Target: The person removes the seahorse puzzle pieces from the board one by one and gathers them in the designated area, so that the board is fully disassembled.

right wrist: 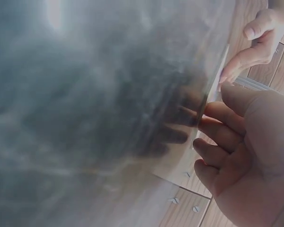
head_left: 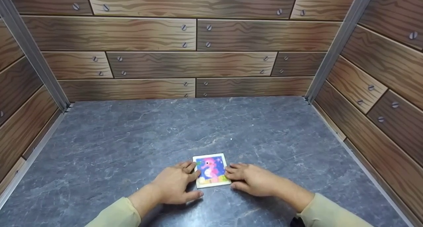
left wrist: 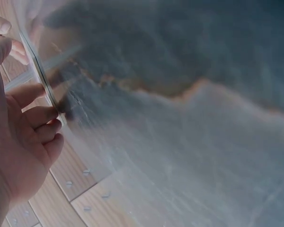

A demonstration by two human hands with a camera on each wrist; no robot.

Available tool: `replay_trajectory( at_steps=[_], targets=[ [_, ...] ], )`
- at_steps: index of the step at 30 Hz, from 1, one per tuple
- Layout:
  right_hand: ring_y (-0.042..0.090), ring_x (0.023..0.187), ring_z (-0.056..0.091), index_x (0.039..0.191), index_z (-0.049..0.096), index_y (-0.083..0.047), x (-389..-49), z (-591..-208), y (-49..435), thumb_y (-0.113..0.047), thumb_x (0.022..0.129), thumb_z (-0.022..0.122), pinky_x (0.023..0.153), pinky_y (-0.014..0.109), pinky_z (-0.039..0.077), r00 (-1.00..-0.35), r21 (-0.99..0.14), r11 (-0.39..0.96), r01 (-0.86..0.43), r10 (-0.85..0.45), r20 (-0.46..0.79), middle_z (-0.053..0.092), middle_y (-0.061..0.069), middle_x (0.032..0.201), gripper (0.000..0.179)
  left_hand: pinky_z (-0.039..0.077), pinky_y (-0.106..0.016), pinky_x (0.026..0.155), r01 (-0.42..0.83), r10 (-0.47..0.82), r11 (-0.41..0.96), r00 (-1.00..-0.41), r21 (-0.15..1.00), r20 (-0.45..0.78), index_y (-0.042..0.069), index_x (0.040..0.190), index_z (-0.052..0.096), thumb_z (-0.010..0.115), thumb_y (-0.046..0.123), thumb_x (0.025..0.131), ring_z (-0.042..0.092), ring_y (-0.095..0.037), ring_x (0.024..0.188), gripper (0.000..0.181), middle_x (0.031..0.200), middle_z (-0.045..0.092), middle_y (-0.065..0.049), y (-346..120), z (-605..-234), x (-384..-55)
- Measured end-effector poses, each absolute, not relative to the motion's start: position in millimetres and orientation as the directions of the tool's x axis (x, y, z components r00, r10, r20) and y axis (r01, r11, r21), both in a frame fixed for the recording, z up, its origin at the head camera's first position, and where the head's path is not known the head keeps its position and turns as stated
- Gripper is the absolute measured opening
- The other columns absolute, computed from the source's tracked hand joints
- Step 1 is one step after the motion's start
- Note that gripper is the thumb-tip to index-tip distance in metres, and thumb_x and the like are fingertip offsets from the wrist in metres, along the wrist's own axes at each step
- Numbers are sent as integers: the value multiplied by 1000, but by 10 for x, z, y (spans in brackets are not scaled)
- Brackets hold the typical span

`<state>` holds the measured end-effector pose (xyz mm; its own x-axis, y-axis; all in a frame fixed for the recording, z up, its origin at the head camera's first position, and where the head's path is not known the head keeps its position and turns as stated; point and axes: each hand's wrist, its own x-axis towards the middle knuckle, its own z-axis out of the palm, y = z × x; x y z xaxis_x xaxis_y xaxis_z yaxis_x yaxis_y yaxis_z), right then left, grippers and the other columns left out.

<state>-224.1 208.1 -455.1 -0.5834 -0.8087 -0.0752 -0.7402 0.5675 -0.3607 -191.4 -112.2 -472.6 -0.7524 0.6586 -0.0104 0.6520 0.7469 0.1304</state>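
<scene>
A flat, white-bordered square picture board (head_left: 211, 171) with a pink seahorse on blue lies on the tabletop, low in the middle of the head view. My left hand (head_left: 174, 183) rests at its left edge, index finger touching the border and thumb held apart below. On the opposite edge, the fingertips of my right hand (head_left: 256, 179) touch the border, with the thumb near the lower right corner. Both wrist views show the board only as a thin edge (left wrist: 41, 73), fingertips against it and fingers loosely bent.
The grey marbled tabletop (head_left: 158, 131) reflects the hands in the wrist views. Wood-patterned walls (head_left: 195, 65) enclose it at the back and both sides, with metal posts (head_left: 340, 45) in the corners. Tiny white specks (head_left: 231, 139) lie beyond the board.
</scene>
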Motion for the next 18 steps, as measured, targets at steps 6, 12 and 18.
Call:
replay_trajectory(
  at_steps=[6,12,18],
  targets=[
    [34,137,60,136,73,-10,-2326,-4473,2003,-29,105,67,113,58,45,-584,-341,552,-761,-812,-10,66,9,144,37,44,-48,116,656,664,745,-747,122,-35,10,154,57,43,72,103,50,-39,145,82,157,51,-24,-1097,-4704,-1940],
    [32,119,71,129,76,-4,-2524,-4427,1824,-16,98,77,103,50,55,-575,-397,493,-774,-810,114,74,15,128,33,46,-47,115,667,675,735,-737,119,-39,11,153,59,43,67,105,52,-37,144,75,155,53,-22,-1100,-4697,-1980],
    [29,108,73,128,77,-3,-2746,-4435,1571,-14,96,80,93,47,60,-636,-508,519,-688,-768,77,77,11,118,33,50,-48,111,681,683,724,-730,111,21,12,148,65,54,51,106,58,-36,138,58,150,59,-20,-1109,-4724,-2001]
  ],
)
